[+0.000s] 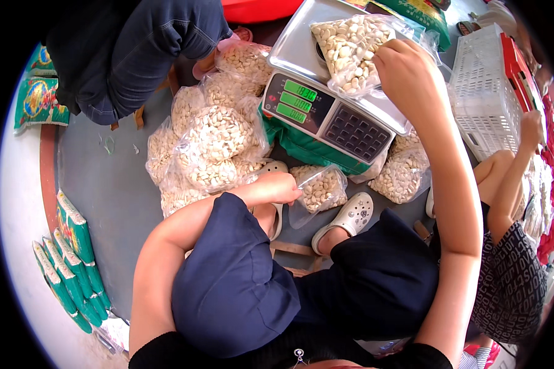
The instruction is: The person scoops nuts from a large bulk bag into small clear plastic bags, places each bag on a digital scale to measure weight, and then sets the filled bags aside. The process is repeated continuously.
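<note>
A clear plastic bag of pale, flat pumpkin seeds (351, 46) lies on the metal tray of a digital scale (326, 114) with a green-lit display. My right hand (409, 71) reaches over the tray, its fingers closed on that bag's right side. Lower down, my left hand (280, 187) pinches the edge of a smaller clear bag of pumpkin seeds (320, 189), which rests on the floor between my feet. The fingertips of the right hand are partly hidden behind the hand itself.
Left of the scale, several filled seed bags (215, 141) are heaped; another bag (400, 175) lies at its right. A white plastic crate (486, 92) stands at right. Green packages (74, 264) are stacked at far left. Other people sit close by on both sides.
</note>
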`<action>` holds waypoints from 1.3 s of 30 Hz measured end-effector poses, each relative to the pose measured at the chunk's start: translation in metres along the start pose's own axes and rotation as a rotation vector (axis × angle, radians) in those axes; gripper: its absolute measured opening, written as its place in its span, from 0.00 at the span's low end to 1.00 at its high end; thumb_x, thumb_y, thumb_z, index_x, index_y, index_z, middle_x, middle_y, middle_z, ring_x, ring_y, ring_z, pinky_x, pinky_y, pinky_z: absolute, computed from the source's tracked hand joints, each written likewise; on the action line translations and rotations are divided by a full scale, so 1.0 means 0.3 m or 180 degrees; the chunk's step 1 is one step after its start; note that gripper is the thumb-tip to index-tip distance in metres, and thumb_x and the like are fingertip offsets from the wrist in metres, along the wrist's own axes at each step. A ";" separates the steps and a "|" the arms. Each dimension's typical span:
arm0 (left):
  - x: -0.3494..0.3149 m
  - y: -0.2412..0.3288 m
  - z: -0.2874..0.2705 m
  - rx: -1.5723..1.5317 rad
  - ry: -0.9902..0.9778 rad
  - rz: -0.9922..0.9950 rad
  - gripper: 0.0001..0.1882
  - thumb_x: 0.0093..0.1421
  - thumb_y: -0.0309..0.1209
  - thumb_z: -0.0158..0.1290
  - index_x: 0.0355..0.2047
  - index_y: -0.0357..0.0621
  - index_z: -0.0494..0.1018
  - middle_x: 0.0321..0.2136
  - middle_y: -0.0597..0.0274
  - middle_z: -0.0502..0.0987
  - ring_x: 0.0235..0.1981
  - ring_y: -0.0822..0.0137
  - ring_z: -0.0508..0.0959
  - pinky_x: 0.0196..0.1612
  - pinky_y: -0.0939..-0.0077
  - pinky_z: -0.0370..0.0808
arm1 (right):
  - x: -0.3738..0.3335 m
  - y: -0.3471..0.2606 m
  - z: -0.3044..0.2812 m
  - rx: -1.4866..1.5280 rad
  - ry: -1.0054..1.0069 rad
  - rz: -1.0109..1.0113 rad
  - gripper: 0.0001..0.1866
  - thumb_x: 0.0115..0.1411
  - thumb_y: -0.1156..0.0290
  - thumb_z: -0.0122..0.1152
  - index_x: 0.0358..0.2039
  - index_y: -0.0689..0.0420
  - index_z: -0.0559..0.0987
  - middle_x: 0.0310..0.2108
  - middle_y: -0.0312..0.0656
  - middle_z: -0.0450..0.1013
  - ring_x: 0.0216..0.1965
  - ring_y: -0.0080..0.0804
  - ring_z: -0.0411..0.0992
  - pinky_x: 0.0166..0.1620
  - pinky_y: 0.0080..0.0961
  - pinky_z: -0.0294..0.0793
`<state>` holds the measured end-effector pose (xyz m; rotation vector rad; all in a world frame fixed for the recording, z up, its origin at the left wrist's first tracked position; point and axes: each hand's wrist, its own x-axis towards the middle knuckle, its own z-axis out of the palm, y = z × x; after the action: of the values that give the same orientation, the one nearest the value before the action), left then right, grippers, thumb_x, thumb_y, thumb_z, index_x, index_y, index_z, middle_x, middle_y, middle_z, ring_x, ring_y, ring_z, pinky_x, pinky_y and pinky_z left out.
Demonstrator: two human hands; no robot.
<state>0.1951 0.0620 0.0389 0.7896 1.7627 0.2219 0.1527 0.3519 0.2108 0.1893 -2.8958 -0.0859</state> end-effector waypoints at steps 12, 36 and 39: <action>-0.049 0.025 -0.018 -0.0268 -0.0114 0.0077 0.19 0.58 0.44 0.47 0.23 0.50 0.83 0.24 0.61 0.82 0.29 0.57 0.81 0.37 0.63 0.75 | 0.081 0.013 0.294 -0.0450 -0.0647 0.0993 0.20 0.60 0.66 0.53 0.51 0.61 0.69 0.42 0.51 0.74 0.40 0.47 0.78 0.37 0.33 0.81; -0.041 0.006 -0.013 -0.0340 -0.0019 0.0117 0.20 0.59 0.46 0.48 0.23 0.49 0.82 0.22 0.60 0.81 0.28 0.56 0.80 0.36 0.63 0.74 | -0.133 -0.062 -0.069 0.6282 -0.3755 0.0424 0.15 0.70 0.60 0.47 0.34 0.61 0.69 0.19 0.33 0.61 0.13 0.17 0.58 0.15 0.16 0.56; -0.002 -0.032 0.023 -0.0165 -0.0027 0.0065 0.20 0.59 0.46 0.48 0.23 0.50 0.83 0.23 0.60 0.81 0.28 0.56 0.80 0.36 0.63 0.74 | -0.116 -0.049 -0.078 0.7121 -0.3030 0.0429 0.18 0.67 0.56 0.51 0.35 0.62 0.70 0.26 0.40 0.69 0.14 0.20 0.62 0.14 0.16 0.61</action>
<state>0.1976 0.0526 0.0320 0.7701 1.7348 0.2765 0.1936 0.3411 0.2245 0.2646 -1.7528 3.4890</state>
